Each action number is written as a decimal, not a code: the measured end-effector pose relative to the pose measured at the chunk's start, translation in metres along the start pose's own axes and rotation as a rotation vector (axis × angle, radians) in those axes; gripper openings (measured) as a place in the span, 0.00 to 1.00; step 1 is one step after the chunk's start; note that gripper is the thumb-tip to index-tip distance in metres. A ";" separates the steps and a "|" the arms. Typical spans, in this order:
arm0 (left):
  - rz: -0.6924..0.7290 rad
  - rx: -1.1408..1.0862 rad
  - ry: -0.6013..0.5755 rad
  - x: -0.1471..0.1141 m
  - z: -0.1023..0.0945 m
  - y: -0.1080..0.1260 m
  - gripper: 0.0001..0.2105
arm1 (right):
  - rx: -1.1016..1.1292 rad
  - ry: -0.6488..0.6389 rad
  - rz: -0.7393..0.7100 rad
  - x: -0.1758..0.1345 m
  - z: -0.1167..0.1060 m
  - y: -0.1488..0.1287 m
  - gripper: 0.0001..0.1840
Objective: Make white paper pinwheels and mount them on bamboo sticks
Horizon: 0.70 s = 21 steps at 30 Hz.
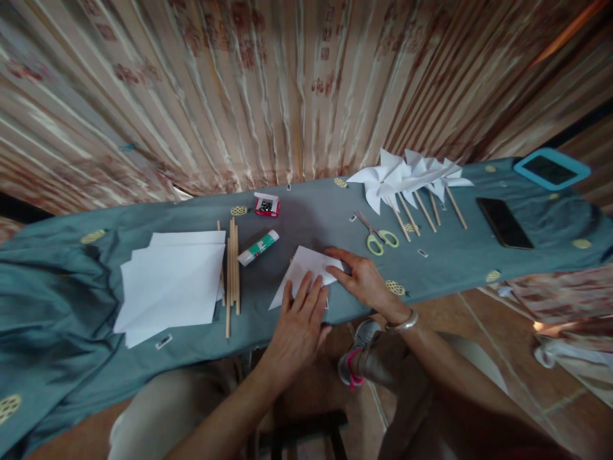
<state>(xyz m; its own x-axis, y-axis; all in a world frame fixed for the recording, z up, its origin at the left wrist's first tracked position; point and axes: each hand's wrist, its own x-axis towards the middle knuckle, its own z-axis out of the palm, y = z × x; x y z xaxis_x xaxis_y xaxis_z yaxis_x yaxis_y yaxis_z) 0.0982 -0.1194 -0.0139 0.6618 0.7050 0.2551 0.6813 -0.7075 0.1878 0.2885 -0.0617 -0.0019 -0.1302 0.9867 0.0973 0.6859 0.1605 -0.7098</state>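
Folded sheet [309, 260], nr tabletop [320, 217] front edge | L hand [301, 319]: fingers spread flat atop | R hand [363, 279]: fingers at corner, pinch unclear | risk: skew if sheet slips

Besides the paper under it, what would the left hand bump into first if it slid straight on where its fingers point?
Probably the right hand, which rests on the folded paper just ahead, slightly to the right; the exact gap is hard to judge from one view.

the left hand [297, 319] hides part of the white paper [309, 260]; the curtain [282, 96] is cut off above.
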 end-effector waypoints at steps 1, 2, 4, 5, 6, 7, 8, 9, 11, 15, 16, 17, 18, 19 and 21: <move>-0.006 0.008 -0.018 -0.001 0.001 0.000 0.26 | -0.003 0.000 -0.006 0.000 0.001 0.000 0.20; -0.008 0.015 -0.031 -0.001 0.002 -0.001 0.26 | -0.005 0.006 -0.016 0.001 0.001 0.000 0.20; -0.010 0.024 -0.049 -0.002 0.002 -0.003 0.27 | -0.015 0.024 -0.047 0.001 0.003 0.001 0.19; -0.011 0.027 -0.055 -0.002 0.002 -0.004 0.28 | -0.024 0.033 -0.067 0.001 0.003 0.002 0.19; -0.013 0.030 -0.060 -0.002 0.002 -0.005 0.28 | -0.036 0.041 -0.090 0.001 0.004 0.002 0.19; -0.016 0.032 -0.066 -0.002 0.002 -0.005 0.29 | -0.050 0.047 -0.112 0.001 0.005 0.003 0.19; -0.021 0.031 -0.074 -0.002 0.002 -0.005 0.29 | -0.065 0.050 -0.134 0.000 0.006 0.004 0.18; -0.024 0.028 -0.081 -0.002 0.002 -0.005 0.29 | -0.081 0.050 -0.155 0.000 0.006 0.005 0.18; -0.028 0.016 -0.093 -0.001 0.002 -0.004 0.29 | -0.110 0.051 -0.185 0.000 0.006 0.005 0.18; -0.035 0.008 -0.108 -0.001 0.002 -0.003 0.28 | -0.184 0.061 -0.235 -0.002 0.007 0.006 0.18; -0.036 0.012 -0.109 -0.001 0.002 -0.003 0.28 | -0.201 0.063 -0.246 -0.003 0.007 0.005 0.18; -0.036 0.016 -0.109 -0.001 0.003 -0.003 0.28 | -0.216 0.060 -0.255 -0.005 0.008 0.005 0.19; -0.037 0.019 -0.110 -0.001 0.003 -0.003 0.28 | -0.229 0.052 -0.261 -0.006 0.008 0.004 0.20; -0.039 0.020 -0.110 -0.001 0.003 -0.004 0.28 | -0.241 0.040 -0.264 -0.008 0.009 0.003 0.21; -0.046 0.017 -0.108 -0.001 0.003 -0.004 0.29 | -0.270 0.014 -0.261 -0.012 0.010 0.002 0.23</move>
<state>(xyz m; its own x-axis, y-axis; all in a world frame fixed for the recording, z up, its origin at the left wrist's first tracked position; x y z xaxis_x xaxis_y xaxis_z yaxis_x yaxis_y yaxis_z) 0.0959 -0.1169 -0.0181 0.6587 0.7388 0.1424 0.7166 -0.6737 0.1806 0.2838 -0.0738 -0.0114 -0.3174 0.9115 0.2615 0.7952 0.4061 -0.4503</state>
